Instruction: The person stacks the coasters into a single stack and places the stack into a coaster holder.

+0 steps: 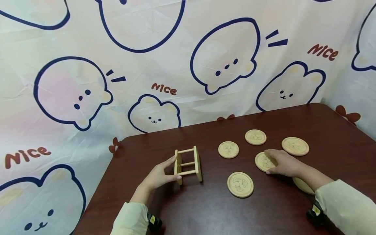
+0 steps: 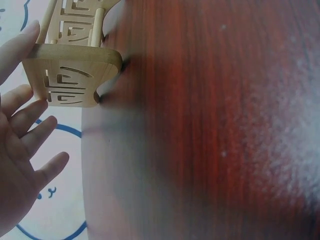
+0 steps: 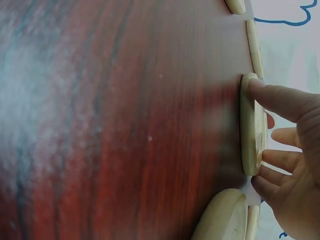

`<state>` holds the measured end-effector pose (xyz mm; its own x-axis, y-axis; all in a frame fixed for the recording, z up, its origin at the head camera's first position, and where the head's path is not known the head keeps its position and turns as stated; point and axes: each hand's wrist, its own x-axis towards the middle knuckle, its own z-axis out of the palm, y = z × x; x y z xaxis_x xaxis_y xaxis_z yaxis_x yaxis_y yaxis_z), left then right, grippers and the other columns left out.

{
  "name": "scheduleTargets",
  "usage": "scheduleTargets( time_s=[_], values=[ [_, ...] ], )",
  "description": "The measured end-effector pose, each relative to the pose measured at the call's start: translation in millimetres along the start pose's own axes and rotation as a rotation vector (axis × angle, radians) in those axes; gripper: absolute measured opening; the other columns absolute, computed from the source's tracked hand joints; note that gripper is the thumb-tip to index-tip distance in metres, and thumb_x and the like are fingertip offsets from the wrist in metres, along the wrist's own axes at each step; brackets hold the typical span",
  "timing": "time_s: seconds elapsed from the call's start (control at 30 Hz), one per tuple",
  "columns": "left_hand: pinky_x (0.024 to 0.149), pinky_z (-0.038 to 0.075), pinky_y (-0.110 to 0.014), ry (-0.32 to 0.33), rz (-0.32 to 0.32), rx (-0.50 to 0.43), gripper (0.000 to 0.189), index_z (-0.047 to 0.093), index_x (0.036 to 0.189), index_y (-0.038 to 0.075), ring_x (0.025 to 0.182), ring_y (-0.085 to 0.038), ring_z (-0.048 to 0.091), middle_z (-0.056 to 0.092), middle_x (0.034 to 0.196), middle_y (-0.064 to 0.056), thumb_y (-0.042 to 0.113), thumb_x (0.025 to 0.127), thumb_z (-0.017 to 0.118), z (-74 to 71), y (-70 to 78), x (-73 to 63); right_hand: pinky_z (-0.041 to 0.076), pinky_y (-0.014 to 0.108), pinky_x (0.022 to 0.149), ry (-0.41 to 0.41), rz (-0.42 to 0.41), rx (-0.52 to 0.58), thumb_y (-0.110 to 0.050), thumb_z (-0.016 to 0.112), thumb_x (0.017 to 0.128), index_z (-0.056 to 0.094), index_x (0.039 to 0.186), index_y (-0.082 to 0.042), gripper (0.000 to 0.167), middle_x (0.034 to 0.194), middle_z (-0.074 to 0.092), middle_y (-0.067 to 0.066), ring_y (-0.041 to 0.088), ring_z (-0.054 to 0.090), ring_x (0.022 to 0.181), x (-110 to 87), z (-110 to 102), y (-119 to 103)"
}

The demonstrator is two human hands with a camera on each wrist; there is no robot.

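The left hand (image 1: 160, 176) reaches in from the near side, thumb and fingers spread moderately, gripping the left panel of the upright rack (image 1: 188, 164) at its edges on the table (image 1: 205, 209). The right hand (image 1: 285, 161) bends palm-down, thumb and fingertips pinching opposite rims of a flat coaster (image 1: 260, 162) well right of the rack. That hand covers part of the coaster; the right forearm partly hides another coaster (image 1: 304, 186). The backdrop (image 1: 164, 68) reads "Nice" repeatedly; marks on the wristbands (image 1: 154, 222) are illegible.
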<state>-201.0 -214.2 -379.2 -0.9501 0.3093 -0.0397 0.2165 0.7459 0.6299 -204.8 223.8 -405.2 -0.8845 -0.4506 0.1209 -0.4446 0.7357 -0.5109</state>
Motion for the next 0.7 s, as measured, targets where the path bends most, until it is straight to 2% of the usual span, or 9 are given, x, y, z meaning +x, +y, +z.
scheduleTargets(
  time_s=[0.4, 0.7],
  values=[
    [0.094, 0.027, -0.045, 0.009, 0.010, 0.016, 0.078, 0.033, 0.134, 0.021, 0.122, -0.021, 0.030, 0.033, 0.135, 0.000, 0.036, 0.068, 0.071, -0.6, 1.0, 1.2, 0.029, 0.054, 0.084, 0.042, 0.006, -0.033, -0.027, 0.072, 0.068, 0.042, 0.118, 0.012, 0.071, 0.116, 0.043, 0.030, 0.045, 0.036, 0.107, -1.7, -4.5, -7.9],
    [0.094, 0.027, -0.045, 0.003, 0.004, 0.013, 0.079, 0.032, 0.135, 0.022, 0.122, -0.021, 0.030, 0.031, 0.136, 0.002, 0.039, 0.068, 0.071, -0.7, 1.4, 0.3, 0.028, 0.053, 0.085, 0.052, 0.007, 0.025, -0.025, 0.072, 0.069, 0.041, 0.120, 0.009, 0.069, 0.118, 0.044, 0.026, 0.043, 0.034, 0.109, -5.4, -3.7, -21.5]
  ],
)
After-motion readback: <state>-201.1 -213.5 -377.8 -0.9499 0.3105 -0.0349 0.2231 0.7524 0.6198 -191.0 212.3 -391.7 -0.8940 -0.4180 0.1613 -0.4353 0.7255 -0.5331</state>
